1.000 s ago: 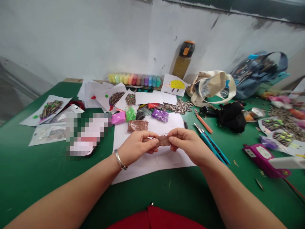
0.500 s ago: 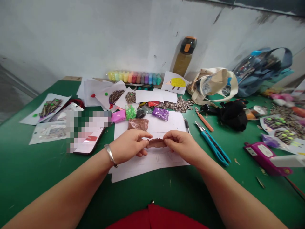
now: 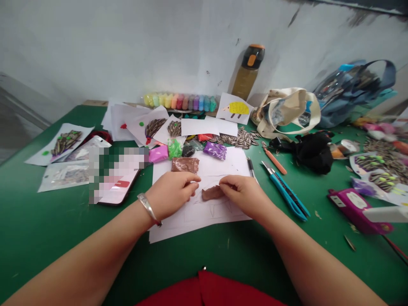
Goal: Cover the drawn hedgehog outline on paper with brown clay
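Note:
A flattened brown clay strip [image 3: 211, 193] is pinched at its right end between the thumb and fingers of my right hand [image 3: 245, 193]. Its left end is free, above white paper [image 3: 178, 221] that bears pencil lines. My left hand [image 3: 170, 193] is a short way left of the strip, fingers bent and slightly apart, holding nothing I can see. Just behind that hand lies a brown clay packet [image 3: 185, 164]. Farther back are purple [image 3: 215, 150], green [image 3: 175, 148] and pink [image 3: 158, 154] packets.
On the right lie a pen [image 3: 250, 167], a blue utility knife [image 3: 287, 193] and an orange tool [image 3: 274, 160]. A phone [image 3: 119, 182] is at left. Sunflower seeds [image 3: 240, 138], a hedgehog picture [image 3: 235, 109], a bottle [image 3: 248, 72] and a cloth bag [image 3: 287, 112] stand toward the wall.
My left hand has let go of the clay strip's left end and drawn slightly left. The strip stays in my right hand, its free end now lower.

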Available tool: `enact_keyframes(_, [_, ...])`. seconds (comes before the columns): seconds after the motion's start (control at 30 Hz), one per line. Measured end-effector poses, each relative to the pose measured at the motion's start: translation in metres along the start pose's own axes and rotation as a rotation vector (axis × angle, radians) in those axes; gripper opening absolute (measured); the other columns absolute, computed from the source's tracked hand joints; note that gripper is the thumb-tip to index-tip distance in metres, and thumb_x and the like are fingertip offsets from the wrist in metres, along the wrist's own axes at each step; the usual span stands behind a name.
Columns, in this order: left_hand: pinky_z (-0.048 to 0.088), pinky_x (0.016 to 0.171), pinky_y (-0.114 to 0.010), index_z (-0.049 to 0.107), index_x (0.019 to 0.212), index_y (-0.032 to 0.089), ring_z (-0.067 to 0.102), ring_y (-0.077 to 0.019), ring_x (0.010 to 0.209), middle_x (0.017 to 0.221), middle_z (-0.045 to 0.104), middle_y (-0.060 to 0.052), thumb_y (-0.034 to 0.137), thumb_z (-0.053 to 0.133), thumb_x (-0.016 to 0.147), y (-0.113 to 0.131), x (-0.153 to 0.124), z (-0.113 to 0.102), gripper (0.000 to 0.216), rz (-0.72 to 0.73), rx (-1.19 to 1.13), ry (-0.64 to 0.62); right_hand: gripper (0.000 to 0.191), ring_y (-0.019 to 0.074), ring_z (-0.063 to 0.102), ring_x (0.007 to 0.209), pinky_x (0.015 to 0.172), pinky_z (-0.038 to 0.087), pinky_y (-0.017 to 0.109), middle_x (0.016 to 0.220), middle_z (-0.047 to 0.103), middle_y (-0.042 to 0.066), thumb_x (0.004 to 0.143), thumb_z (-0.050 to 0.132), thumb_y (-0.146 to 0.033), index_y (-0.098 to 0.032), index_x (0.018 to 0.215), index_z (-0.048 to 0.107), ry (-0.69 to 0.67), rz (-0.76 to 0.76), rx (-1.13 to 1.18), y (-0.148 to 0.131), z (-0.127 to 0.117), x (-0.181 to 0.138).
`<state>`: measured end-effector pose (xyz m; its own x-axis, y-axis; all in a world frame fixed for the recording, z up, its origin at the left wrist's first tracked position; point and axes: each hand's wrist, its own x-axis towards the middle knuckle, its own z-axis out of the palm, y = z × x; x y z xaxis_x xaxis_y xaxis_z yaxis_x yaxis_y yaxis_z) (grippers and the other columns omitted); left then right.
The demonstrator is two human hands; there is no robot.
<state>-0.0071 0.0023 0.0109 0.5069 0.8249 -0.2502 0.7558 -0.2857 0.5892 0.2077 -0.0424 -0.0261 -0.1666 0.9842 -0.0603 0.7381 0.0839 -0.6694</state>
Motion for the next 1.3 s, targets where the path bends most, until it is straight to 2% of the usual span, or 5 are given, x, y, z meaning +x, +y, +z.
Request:
enact_keyframes(0.13, [0.047, 0.084, -0.031, 0.07, 0.108, 0.021, 0.067, -0.022, 0.096, 0.104, 0.074, -0.004, 0.03, 0.044, 0.091, -0.003, -0.003, 0.0, 0.032, 0.163, 0.196, 0.044, 0.022, 0.0178, 0.061, 0.081, 0.072, 0.042, 0.028, 0.084, 0.069, 0.003, 0.089, 0.048, -0.025, -0.022, 0.082, 0.069, 0.02, -0.072, -0.059, -0.001, 0.0, 0.001])
enact_keyframes(0.43, [0.046, 0.074, -0.029, 0.072, 0.102, 0.024, 0.068, -0.0221, 0.087, 0.092, 0.075, -0.005, 0.022, 0.045, 0.089, -0.002, -0.005, 0.009, 0.03, 0.289, 0.343, -0.087, 0.031, 0.0205, 0.061, 0.09, 0.079, 0.044, 0.031, 0.102, 0.066, 0.007, 0.09, 0.043, -0.022, -0.022, 0.111, 0.067, 0.145, -0.043, -0.163, 0.01, -0.016, -0.006])
enact_keyframes(0.7, [0.042, 0.061, -0.03, 0.067, 0.114, 0.026, 0.069, -0.025, 0.077, 0.087, 0.075, -0.007, 0.027, 0.038, 0.095, 0.0, -0.009, 0.011, 0.035, 0.302, 0.483, -0.192, 0.046, 0.0191, 0.059, 0.081, 0.068, 0.039, 0.028, 0.094, 0.063, 0.005, 0.083, 0.04, -0.008, -0.028, 0.117, 0.065, -0.197, -0.095, -0.401, -0.008, -0.026, -0.024])
enact_keyframes(0.9, [0.038, 0.057, -0.029, 0.068, 0.112, 0.027, 0.067, -0.0246, 0.071, 0.081, 0.074, -0.007, 0.025, 0.041, 0.093, -0.001, -0.01, 0.012, 0.033, 0.309, 0.531, -0.203, 0.049, 0.0195, 0.057, 0.073, 0.06, 0.032, 0.029, 0.085, 0.061, 0.006, 0.082, 0.041, -0.008, -0.029, 0.121, 0.062, -0.269, -0.119, -0.592, -0.009, -0.024, -0.027])
enact_keyframes(1.3, [0.038, 0.056, -0.03, 0.068, 0.102, 0.022, 0.066, -0.025, 0.069, 0.08, 0.072, -0.008, 0.022, 0.041, 0.092, 0.001, -0.011, 0.011, 0.029, 0.309, 0.556, -0.233, 0.05, 0.0183, 0.061, 0.082, 0.071, 0.042, 0.027, 0.093, 0.066, 0.004, 0.081, 0.043, -0.009, -0.031, 0.118, 0.067, -0.215, -0.08, -0.262, -0.005, -0.031, -0.02])
